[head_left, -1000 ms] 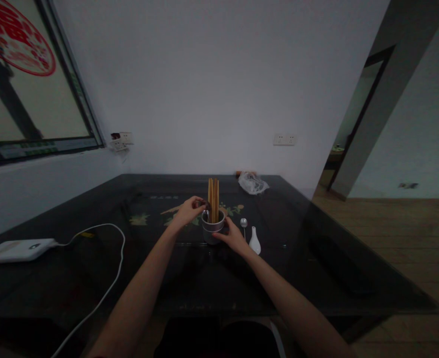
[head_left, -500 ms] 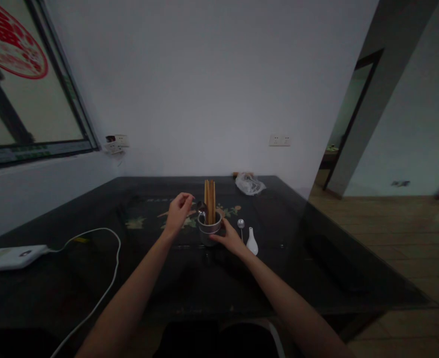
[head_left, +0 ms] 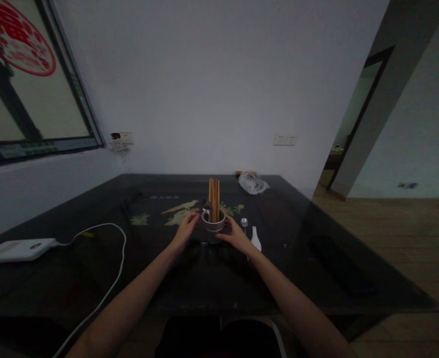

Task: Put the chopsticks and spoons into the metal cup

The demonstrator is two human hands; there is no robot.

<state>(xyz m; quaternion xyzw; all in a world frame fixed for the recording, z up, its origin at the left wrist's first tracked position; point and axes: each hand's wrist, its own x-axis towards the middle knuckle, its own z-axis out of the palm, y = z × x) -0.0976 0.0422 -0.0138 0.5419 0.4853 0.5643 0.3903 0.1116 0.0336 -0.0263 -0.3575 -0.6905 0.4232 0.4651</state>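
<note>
A small metal cup [head_left: 214, 227] stands on the dark table [head_left: 189, 283] and holds several wooden chopsticks [head_left: 214, 199] and a metal spoon [head_left: 205, 208]. My left hand [head_left: 185, 231] is against the cup's left side, fingers curled toward it. On the cup's right side my right hand [head_left: 235, 235] wraps its fingers around it. A second metal spoon [head_left: 244, 223] and a white ceramic spoon [head_left: 256, 240] lie on the table just right of my right hand.
A white device [head_left: 16, 249] with a white cable [head_left: 107, 278] lies at the table's left. A clear plastic bag [head_left: 253, 183] sits at the far edge by the wall. A doorway [head_left: 354, 129] opens to the right; the table's right edge meets a wooden floor.
My left hand has let go of the metal spoon, which now stands in the cup, and has dropped from above the rim to the cup's left side. My right hand stayed on the cup.
</note>
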